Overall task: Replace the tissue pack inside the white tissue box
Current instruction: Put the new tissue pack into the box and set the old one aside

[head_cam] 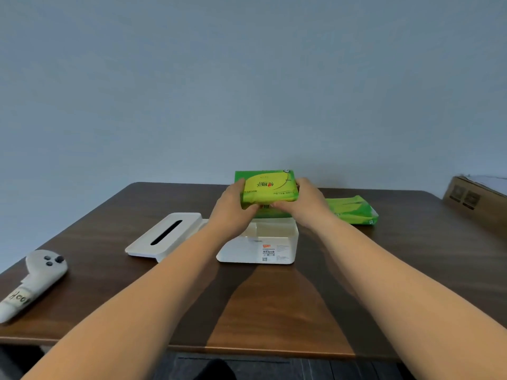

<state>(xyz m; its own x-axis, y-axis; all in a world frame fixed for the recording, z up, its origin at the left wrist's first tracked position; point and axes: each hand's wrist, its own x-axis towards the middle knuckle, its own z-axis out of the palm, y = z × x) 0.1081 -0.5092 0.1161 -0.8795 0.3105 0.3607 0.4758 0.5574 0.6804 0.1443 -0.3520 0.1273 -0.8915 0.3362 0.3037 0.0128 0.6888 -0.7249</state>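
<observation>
Both my hands hold a green tissue pack just above the open white tissue box, which stands at the middle of the table. My left hand grips the pack's left end and my right hand grips its right end. The pack is tilted with its printed face toward me. The box's white lid, with a dark slot, lies flat on the table to the left of the box. A second green tissue pack lies on the table behind and right of the box.
A brown wooden table carries everything. A white handheld controller with dark buttons lies near the front left edge. A cardboard box stands at the far right edge. A plain wall rises behind the table.
</observation>
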